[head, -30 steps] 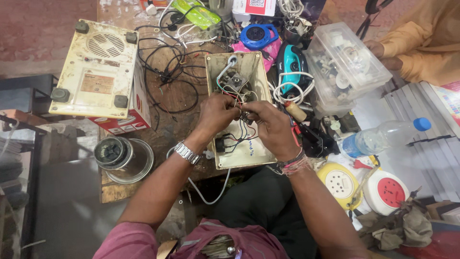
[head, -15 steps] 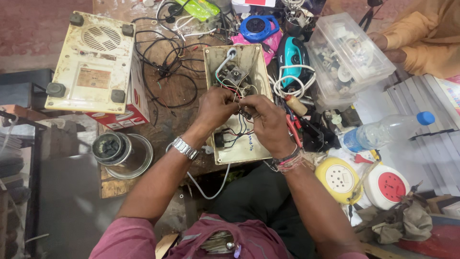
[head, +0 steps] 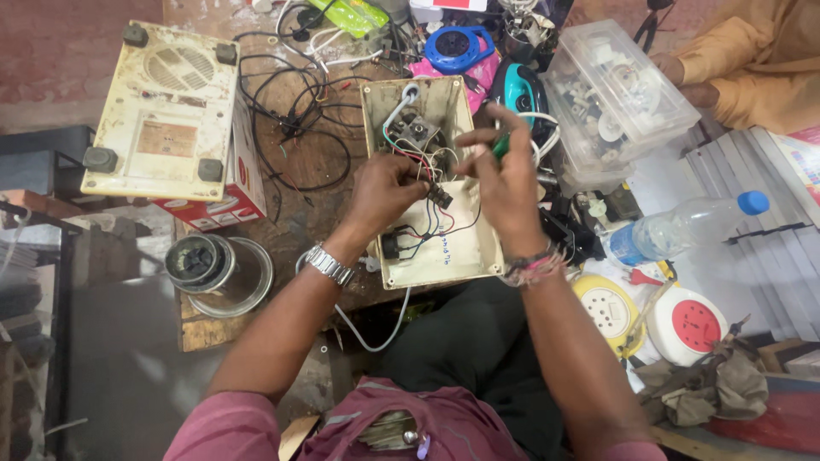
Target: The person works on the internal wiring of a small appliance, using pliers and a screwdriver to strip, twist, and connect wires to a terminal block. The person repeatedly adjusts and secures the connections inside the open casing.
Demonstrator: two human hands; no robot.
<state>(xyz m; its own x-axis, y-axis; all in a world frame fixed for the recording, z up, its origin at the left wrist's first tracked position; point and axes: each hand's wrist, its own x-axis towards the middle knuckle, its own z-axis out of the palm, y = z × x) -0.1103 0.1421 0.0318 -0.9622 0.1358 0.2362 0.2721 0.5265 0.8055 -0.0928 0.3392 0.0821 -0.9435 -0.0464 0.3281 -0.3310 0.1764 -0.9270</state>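
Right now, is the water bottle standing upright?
No, the water bottle lies on its side, right of the open box, blue cap pointing away from it.

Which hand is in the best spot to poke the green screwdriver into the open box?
Probably the right hand: it already holds the green screwdriver just above the open box. The left hand is busy pinching the wires inside, so it seems better left steadying them.

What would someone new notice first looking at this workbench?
First, the open cream box at centre, full of coloured wires, with the left hand inside it and the right hand raised over it pinching a green-handled tool. Next, the upturned cream appliance at far left and the red-centred round socket reel at lower right.
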